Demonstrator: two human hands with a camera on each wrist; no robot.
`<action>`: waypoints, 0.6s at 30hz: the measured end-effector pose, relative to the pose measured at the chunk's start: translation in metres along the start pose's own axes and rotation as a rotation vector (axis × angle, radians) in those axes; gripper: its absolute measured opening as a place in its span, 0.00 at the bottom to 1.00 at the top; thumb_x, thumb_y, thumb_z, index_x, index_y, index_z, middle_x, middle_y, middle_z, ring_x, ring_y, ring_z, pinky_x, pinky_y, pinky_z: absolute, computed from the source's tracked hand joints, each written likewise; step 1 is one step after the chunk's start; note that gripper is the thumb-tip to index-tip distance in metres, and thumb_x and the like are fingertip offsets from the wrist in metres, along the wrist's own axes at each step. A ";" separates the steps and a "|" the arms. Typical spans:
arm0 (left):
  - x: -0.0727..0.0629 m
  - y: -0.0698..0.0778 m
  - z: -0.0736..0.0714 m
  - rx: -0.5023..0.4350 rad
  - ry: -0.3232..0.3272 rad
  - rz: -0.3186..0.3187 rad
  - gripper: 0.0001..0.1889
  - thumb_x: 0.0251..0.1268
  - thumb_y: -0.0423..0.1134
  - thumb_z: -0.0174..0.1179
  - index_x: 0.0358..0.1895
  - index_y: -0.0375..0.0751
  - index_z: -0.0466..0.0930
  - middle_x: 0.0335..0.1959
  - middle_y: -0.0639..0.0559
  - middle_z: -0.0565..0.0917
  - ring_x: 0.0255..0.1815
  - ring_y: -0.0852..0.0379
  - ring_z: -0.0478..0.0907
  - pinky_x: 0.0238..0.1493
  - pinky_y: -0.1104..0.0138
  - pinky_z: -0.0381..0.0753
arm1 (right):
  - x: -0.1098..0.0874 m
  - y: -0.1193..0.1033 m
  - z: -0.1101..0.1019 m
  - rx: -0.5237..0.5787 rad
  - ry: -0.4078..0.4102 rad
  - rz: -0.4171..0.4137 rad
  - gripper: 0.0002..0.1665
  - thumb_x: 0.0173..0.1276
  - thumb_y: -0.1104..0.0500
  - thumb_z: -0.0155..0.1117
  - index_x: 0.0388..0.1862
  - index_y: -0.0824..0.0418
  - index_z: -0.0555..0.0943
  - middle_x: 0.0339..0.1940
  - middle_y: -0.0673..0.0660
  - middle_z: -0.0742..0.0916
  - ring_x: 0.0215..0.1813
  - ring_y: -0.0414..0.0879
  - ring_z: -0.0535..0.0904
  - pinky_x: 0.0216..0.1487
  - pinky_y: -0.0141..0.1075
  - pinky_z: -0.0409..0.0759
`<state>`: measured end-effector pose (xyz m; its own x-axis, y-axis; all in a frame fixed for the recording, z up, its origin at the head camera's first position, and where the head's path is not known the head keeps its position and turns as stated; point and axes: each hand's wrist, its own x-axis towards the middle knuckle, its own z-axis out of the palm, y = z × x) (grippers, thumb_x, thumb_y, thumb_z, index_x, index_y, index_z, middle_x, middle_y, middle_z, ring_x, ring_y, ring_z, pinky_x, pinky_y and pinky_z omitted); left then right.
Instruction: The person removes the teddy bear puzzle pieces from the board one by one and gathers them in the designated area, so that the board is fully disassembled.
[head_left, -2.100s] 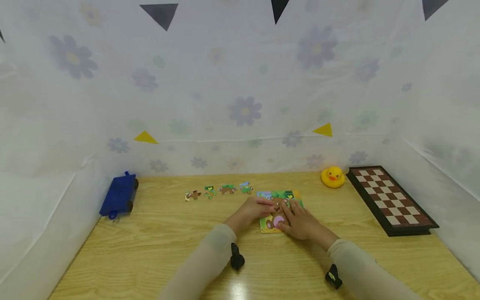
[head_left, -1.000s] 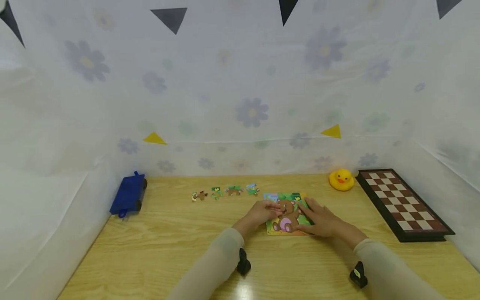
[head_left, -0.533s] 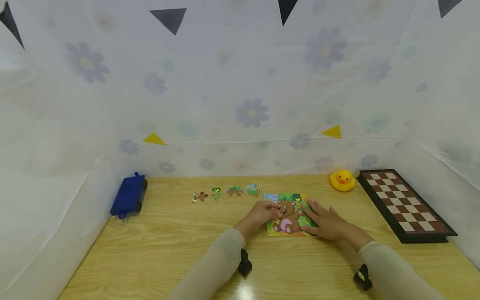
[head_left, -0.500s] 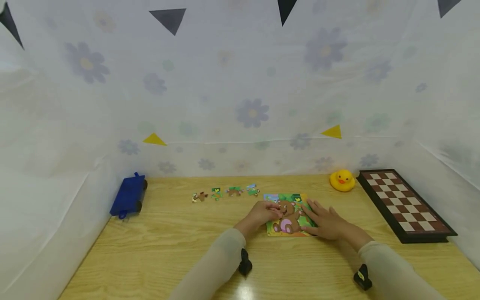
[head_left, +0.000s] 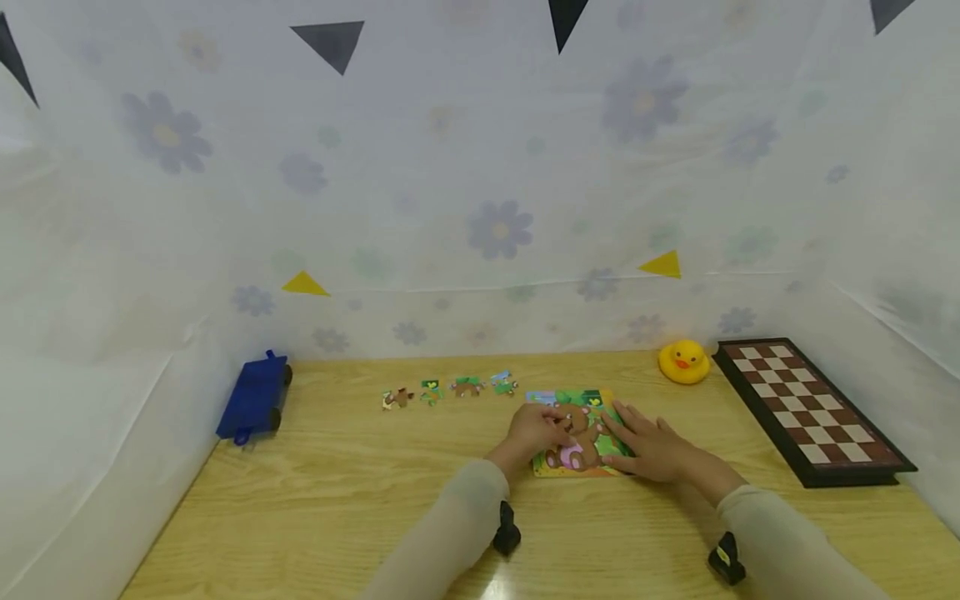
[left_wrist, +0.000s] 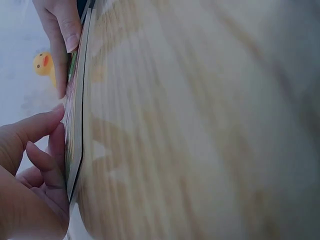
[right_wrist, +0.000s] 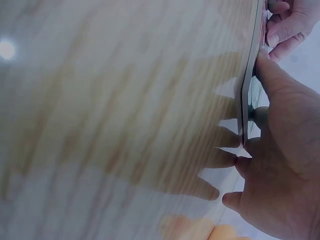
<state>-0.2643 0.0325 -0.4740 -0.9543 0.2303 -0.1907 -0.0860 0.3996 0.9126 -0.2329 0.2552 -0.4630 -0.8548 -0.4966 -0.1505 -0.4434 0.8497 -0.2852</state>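
A bear jigsaw puzzle (head_left: 592, 446) lies flat on the wooden table, right of the middle. Over the bear's face and chest, my left hand (head_left: 536, 429) bends its fingers down, thumb and fingertips close together at the puzzle's surface. In the left wrist view these fingertips (left_wrist: 59, 110) meet the picture side; I cannot tell whether they pinch a piece. My right hand (head_left: 656, 446) rests with spread, straight fingers on the puzzle's right edge. Its thumb (right_wrist: 267, 65) lies along the near edge in the right wrist view.
Several loose jigsaw pieces (head_left: 467, 387) lie in a row behind and left of the puzzle. A yellow rubber duck (head_left: 684, 362) sits at the back right, beside a brown-and-white checkered board (head_left: 806, 404). A blue toy cart (head_left: 255, 396) stands at the far left. White fabric walls surround the table.
My left hand has shifted right over the bear and its fingers have drawn closer together. Earlier, my right hand slid off the bear to the right edge; since then it holds still.
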 end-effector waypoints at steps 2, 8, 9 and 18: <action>0.001 0.000 0.000 -0.010 -0.011 -0.013 0.20 0.45 0.32 0.74 0.46 0.39 0.84 0.31 0.54 0.81 0.31 0.60 0.77 0.29 0.69 0.82 | 0.000 -0.001 0.000 0.004 -0.003 0.004 0.47 0.70 0.35 0.48 0.74 0.65 0.55 0.74 0.71 0.53 0.73 0.68 0.48 0.60 0.74 0.48; 0.005 0.002 -0.002 -0.070 -0.053 -0.029 0.18 0.53 0.34 0.70 0.49 0.35 0.82 0.32 0.53 0.81 0.33 0.60 0.77 0.36 0.70 0.80 | 0.002 0.000 0.000 -0.001 -0.009 0.005 0.47 0.70 0.34 0.48 0.75 0.64 0.55 0.74 0.71 0.52 0.73 0.68 0.47 0.60 0.74 0.48; 0.005 0.002 -0.002 -0.080 -0.057 -0.030 0.17 0.54 0.33 0.69 0.48 0.34 0.82 0.32 0.52 0.82 0.33 0.61 0.77 0.34 0.71 0.80 | 0.002 0.000 0.000 0.000 -0.009 0.004 0.47 0.70 0.34 0.48 0.74 0.64 0.55 0.74 0.72 0.53 0.73 0.69 0.48 0.60 0.74 0.49; 0.003 0.010 -0.003 -0.162 -0.109 -0.053 0.10 0.63 0.30 0.60 0.46 0.31 0.82 0.31 0.49 0.83 0.24 0.61 0.75 0.24 0.75 0.77 | 0.000 0.000 0.002 0.020 -0.007 0.005 0.46 0.70 0.36 0.49 0.74 0.65 0.55 0.74 0.72 0.53 0.72 0.70 0.47 0.60 0.74 0.49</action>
<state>-0.2685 0.0347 -0.4640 -0.9113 0.3110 -0.2698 -0.1885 0.2675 0.9450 -0.2328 0.2546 -0.4649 -0.8552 -0.4934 -0.1589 -0.4332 0.8487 -0.3035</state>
